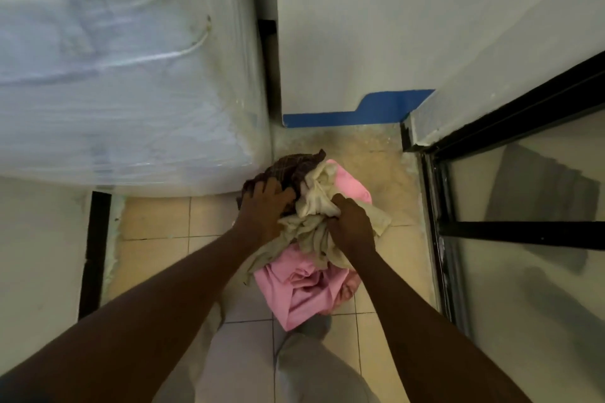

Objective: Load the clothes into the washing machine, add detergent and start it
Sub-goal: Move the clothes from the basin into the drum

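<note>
Beige floor tiles [154,222] fill a narrow corner between a white wall [343,26] and a black-framed glass door [523,239]. Fingers of the left hand [266,206] lie spread and curled over a dark brown checked cloth [294,167], pressing on it rather than closing round it. The right hand [352,222] is closed in a fist on a crumpled cream cloth garment [314,206]. Beneath both lies a pink fabric garment [301,291], the heap bunched together above the floor. Just left of the heap stands the white washing machine wrapped in clear plastic film [131,91].
</note>
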